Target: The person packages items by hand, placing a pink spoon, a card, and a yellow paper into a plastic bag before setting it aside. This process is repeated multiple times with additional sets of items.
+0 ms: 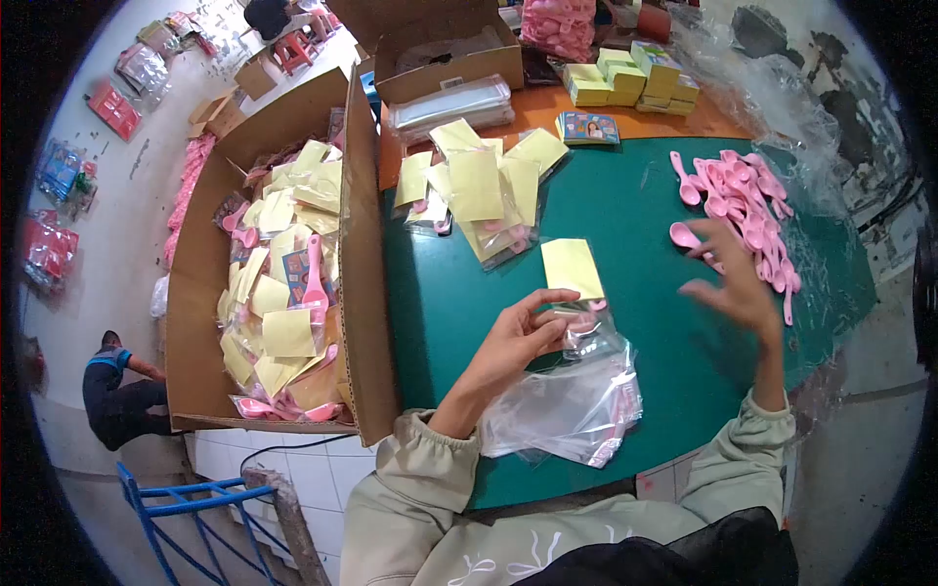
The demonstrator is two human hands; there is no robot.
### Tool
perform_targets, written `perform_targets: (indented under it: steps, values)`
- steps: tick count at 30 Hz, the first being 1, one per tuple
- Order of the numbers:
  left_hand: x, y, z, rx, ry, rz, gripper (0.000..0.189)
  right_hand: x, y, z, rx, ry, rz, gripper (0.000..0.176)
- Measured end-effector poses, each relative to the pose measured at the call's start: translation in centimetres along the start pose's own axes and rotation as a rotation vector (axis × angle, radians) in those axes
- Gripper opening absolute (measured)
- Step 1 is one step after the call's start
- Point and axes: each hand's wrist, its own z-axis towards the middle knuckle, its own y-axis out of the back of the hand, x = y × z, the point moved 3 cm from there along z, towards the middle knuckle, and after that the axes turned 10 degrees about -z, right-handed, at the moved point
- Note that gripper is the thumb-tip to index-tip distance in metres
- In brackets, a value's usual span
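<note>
My left hand (516,340) holds a clear plastic bag (578,317) with a yellow card (574,267) in it, just above the green table (625,205). My right hand (735,278) hovers with fingers spread beside a pile of pink spoons (743,200) at the table's right; one pink spoon (684,234) lies at its fingertips. I cannot tell whether it touches the spoon. A stack of empty clear bags (567,410) lies under my left wrist. Packed bags with yellow cards (479,190) are heaped at the far side of the table.
A large open cardboard box (357,283) full of packed bags stands left of the table. Yellow card blocks (630,76), a small picture booklet (588,127) and another open box (449,59) are at the back. A person (122,391) crouches on the floor at left.
</note>
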Motion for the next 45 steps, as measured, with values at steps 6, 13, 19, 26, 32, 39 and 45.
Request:
perform_targets:
  steps: [6,13,19,26,32,39,45]
  values:
    - [-0.4,-0.2,-0.4,-0.016,-0.044,-0.110,0.038,6.3,-8.2,2.0,0.026,0.046,0.195,0.042]
    - [0.0,0.2,0.2,-0.035,-0.077,0.442,0.024,4.9,-8.7,1.3,-0.050,0.039,0.255,0.016]
    - [-0.1,0.4,0.6,-0.192,-0.181,0.775,0.015,4.3,-9.8,1.2,0.040,-0.145,0.408,0.013]
    - [-0.1,0.8,0.8,-0.306,-0.302,0.828,0.016,3.1,-11.9,0.7,0.162,-0.455,0.989,0.009]
    - [0.1,1.4,1.0,-0.341,-0.255,0.752,0.019,3.1,-12.2,0.7,0.171,-0.536,0.997,0.012]
    - [0.7,1.8,1.4,-0.345,-0.157,0.623,0.018,3.1,-12.3,0.8,0.089,-0.601,0.984,0.013]
    - [1.1,1.4,1.5,-0.416,-0.271,0.450,0.017,3.9,-12.4,1.0,-0.043,-0.540,0.992,0.015]
